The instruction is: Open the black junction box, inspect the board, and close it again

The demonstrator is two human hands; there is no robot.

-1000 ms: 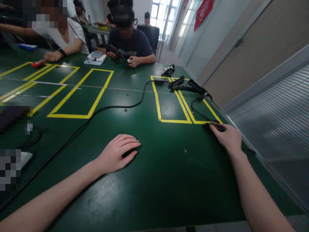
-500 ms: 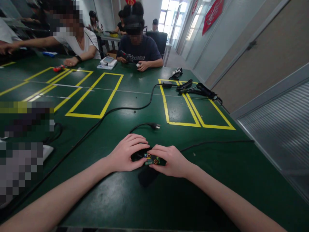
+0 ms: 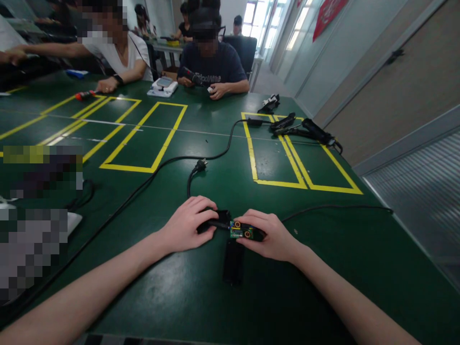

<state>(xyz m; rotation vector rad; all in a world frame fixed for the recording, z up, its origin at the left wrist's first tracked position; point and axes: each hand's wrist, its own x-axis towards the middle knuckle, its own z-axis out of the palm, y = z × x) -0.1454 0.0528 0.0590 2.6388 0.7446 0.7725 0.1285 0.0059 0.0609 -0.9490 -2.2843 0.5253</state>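
Observation:
My right hand [image 3: 270, 235] grips a small green circuit board [image 3: 236, 230] with ring-shaped copper coils; its far end is hidden in the palm. My left hand [image 3: 190, 224] is closed around a thick black cord [image 3: 220, 224] that runs to the board's left end. Behind the left fingertips shows a black plastic piece [image 3: 224, 214], partly covered by the hand. Below the board lies a dark casing half [image 3: 233, 262] on the green table [image 3: 158, 297]. Beyond my left hand, a black power plug [image 3: 201, 165] rests on its bent cord.
A long black cable [image 3: 143, 184] crosses the table on the left; another cord [image 3: 338, 207] runs off right. Black tool parts [image 3: 316, 132] lie by yellow tape outlines [image 3: 280, 184]. Opposite, a person in a dark shirt [image 3: 219, 64] handles a tool; another reaches left.
My right hand has moved right with the board, opening a gap between my hands and baring the cord. The plug has swung left and away. The casing half below shows more fully.

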